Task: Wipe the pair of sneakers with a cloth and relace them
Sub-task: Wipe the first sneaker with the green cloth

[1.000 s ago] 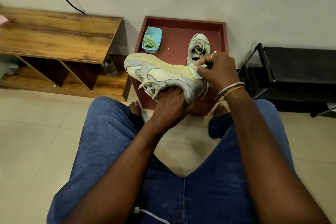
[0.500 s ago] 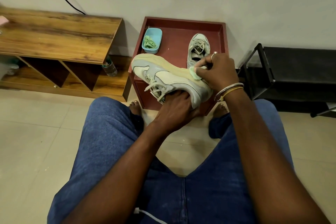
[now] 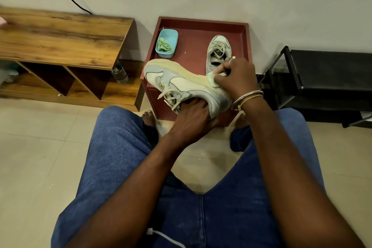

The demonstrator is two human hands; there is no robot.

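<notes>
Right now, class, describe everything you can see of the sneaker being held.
The held sneaker is off-white with grey panels and a yellowed sole, tipped on its side, sole edge upward, toe pointing left. Its laces hang loose. The left hand grips it from below, above the red table's front edge; the right hand presses a green cloth against the sole near the heel.

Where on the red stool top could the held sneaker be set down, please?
Bare room lies in the middle of the red tray-topped stool, between the blue plastic tub and the grey laced sneaker standing at right. The near edge is crowded by the held sneaker and both hands.
</notes>
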